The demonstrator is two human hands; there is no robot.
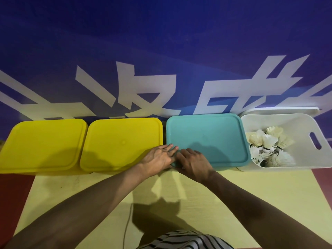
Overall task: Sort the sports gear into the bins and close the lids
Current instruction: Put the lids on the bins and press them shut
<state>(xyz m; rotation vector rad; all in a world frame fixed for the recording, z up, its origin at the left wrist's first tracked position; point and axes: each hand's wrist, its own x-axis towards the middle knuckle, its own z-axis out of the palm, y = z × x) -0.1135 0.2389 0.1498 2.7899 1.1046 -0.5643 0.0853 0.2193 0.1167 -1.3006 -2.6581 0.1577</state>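
Four bins stand in a row against a blue wall. Two yellow bins, the left one (41, 144) and the second one (122, 141), have their lids on. The teal lid (208, 139) lies flat on the third bin. My left hand (158, 157) and my right hand (194, 162) both press on the teal lid's near left corner, fingers flat. The white bin (294, 123) at the right is uncovered and holds several white feather shuttlecocks (269, 146). Its white lid (280, 110) leans behind it.
The bins sit on a yellow mat (233, 194) with red floor (14, 187) at both sides. A thin cord (128, 223) runs across the mat toward me. The blue wall (161, 42) with white lettering stands directly behind the bins.
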